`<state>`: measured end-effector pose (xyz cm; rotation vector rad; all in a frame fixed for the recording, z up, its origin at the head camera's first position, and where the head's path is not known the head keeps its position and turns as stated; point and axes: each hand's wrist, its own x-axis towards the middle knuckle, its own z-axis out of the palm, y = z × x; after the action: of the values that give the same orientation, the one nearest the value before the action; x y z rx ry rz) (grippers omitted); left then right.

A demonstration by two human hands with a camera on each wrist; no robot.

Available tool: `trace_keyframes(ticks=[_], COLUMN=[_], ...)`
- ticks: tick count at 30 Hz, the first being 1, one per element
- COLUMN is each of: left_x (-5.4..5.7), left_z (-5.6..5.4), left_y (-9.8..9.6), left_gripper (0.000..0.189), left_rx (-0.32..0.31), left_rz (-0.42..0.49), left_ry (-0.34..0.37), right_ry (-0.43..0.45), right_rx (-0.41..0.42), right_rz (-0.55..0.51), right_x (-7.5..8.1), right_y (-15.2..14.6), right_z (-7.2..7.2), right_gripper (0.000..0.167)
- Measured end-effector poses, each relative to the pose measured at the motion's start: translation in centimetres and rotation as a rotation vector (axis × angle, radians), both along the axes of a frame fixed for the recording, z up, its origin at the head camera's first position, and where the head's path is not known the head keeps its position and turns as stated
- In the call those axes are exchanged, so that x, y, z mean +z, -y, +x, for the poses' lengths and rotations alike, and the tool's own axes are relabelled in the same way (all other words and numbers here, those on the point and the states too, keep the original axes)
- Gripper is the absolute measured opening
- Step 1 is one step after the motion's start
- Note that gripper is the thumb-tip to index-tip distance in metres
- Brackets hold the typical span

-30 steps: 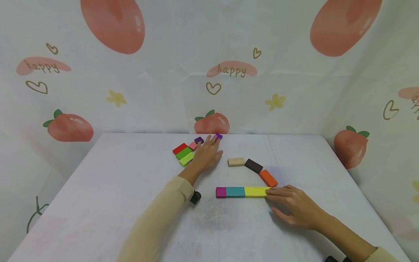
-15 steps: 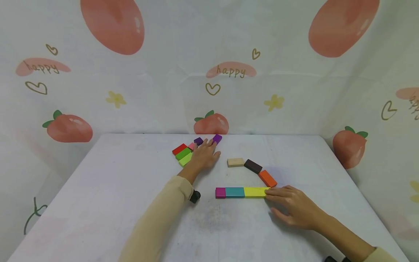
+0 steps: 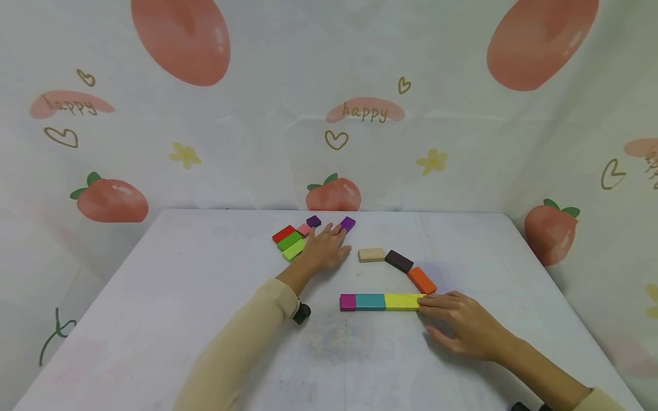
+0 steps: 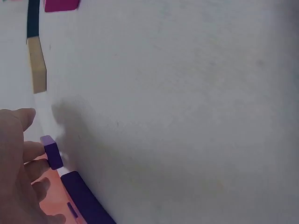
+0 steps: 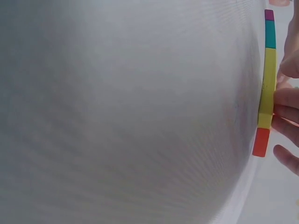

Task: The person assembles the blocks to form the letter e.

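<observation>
Near the far edge of the table, my left hand (image 3: 325, 250) touches a purple block (image 3: 348, 224) with its fingertips. In the left wrist view the fingers reach one side of this purple block (image 4: 53, 154), while the thumb stands apart from it. My right hand (image 3: 462, 325) rests its fingertips on the right end of a yellow block (image 3: 403, 302). That block lies in a straight row with a teal block (image 3: 370, 302) and a magenta block (image 3: 347, 302). Curving up from the row's right end are an orange block (image 3: 422, 280), a dark brown block (image 3: 398, 261) and a beige block (image 3: 371, 255).
Left of my left hand, a red block (image 3: 284, 234), a green block (image 3: 289, 240) and a lime block (image 3: 294, 250) lie side by side. A pink block (image 3: 303, 230) and a dark purple block (image 3: 313, 221) sit just beyond. A printed cloth (image 3: 257, 171) hangs behind the white table (image 3: 180, 297).
The purple block has slid away from the table's far edge, nearer to me and slightly right, with my left hand's fingertips at it. My right hand and the row have stayed still.
</observation>
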<state>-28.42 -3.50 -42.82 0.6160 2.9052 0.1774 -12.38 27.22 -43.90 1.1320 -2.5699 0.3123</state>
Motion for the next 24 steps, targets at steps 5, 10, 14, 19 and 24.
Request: trace_keyframes(ticks=[5,10,14,19,24], left_x=[0.3,0.6,0.7,0.5,0.5], left_z=[0.6,1.4,1.9,2.4,3.0], left_y=[0.1,0.5,1.1,1.8,2.4], left_gripper=[0.060,0.058,0.057,0.056,0.052], left_rx=[-0.046,-0.077,-0.103,-0.139,-0.183], left_rz=[-0.009,0.006,0.009,0.008,0.032], left_ry=[0.001,0.004,-0.007,-0.029,-0.057], right_ry=[-0.003,0.004,0.005,0.002,0.000], right_rx=[0.000,-0.006,-0.007,-0.003,-0.005], right_rz=[0.001,0.007,0.007,0.000,0.003], right_x=[0.0,0.0,0.0,-0.1,0.0], right_y=[0.0,0.0,0.0,-0.1,0.0], right_z=[0.0,0.1,0.1,0.1,0.1], right_gripper=[0.039,0.039,0.040,0.040,0.040])
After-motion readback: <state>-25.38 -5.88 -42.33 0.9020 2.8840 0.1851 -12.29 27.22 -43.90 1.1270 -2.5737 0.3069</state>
